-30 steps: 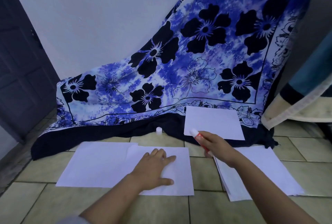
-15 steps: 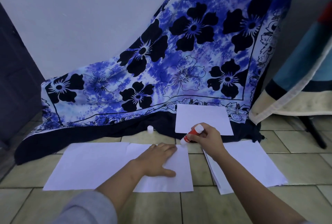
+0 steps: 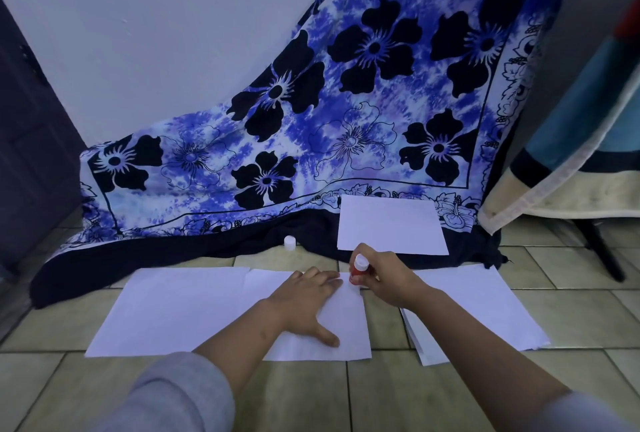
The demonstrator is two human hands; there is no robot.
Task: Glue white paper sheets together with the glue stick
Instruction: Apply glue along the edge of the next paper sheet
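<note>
Far left of frame: a dark door (image 3: 27,137), cut off by the edge. Lower left: a grey sleeve (image 3: 173,397) is seen, with the forearm reaching up toward centre.

Lower centre, on the tiled floor (image 3: 415,397): two white sheets are laid side by side, the left sheet (image 3: 173,310) overlapped along one edge by the right sheet (image 3: 346,331). The left hand (image 3: 308,303) is laid flat on the right sheet, fingers straight, thumb spread, nothing gripped.

Above it, a small white cap (image 3: 290,243) stands at the hem of the floral cloth (image 3: 346,102).

Centre: the glue stick (image 3: 358,270), red with its white end uppermost, is held nearly upright at the right sheet's upper right corner, clamped in the curled fingers of the right hand (image 3: 391,276). Its lower tip is hidden; contact with the paper cannot be told.

Behind, a single sheet (image 3: 388,227) lies on the cloth. Right of centre: a stack of sheets (image 3: 485,310), partly covered by the right forearm. Far right: a blanket (image 3: 571,154), cut off.
</note>
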